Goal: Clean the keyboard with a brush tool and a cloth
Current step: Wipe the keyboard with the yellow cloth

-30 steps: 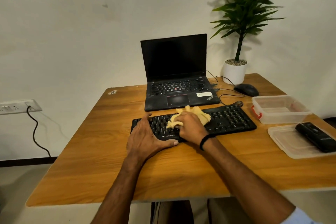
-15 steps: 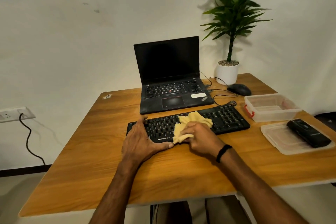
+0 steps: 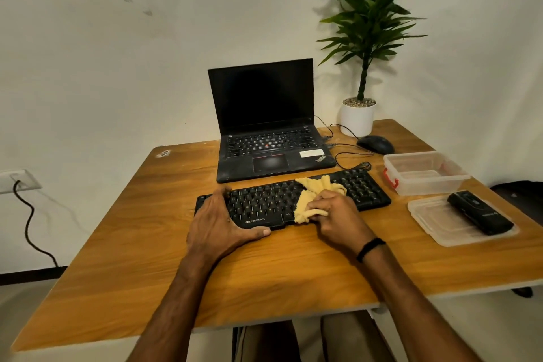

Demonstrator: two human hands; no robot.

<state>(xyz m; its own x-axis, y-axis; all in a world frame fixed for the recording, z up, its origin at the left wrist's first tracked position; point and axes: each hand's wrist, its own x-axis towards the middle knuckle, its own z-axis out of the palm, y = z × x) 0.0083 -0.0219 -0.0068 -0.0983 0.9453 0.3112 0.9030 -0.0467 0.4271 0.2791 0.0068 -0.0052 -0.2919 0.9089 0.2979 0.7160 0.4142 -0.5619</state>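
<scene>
A black keyboard [image 3: 361, 188] lies across the middle of the wooden table [image 3: 147, 244], in front of a laptop. My left hand [image 3: 219, 223] grips its left end, fingers over the far edge and thumb along the front edge. My right hand [image 3: 338, 219] is closed on a crumpled yellow cloth [image 3: 314, 194] that rests on the keys right of centre, near the front edge. A black brush-like tool [image 3: 480, 211] lies on a clear lid at the right; I cannot make out its bristles.
An open black laptop [image 3: 264, 132] stands behind the keyboard. A potted plant [image 3: 357, 117] and a black mouse [image 3: 375, 144] with cables sit at the back right. A clear plastic box [image 3: 426, 173] and its lid [image 3: 440, 223] lie at the right edge.
My right hand has drawn the cloth from the middle keys toward the front edge and slightly rightward. My left hand stays on the keyboard's left end. The view has shifted a little.
</scene>
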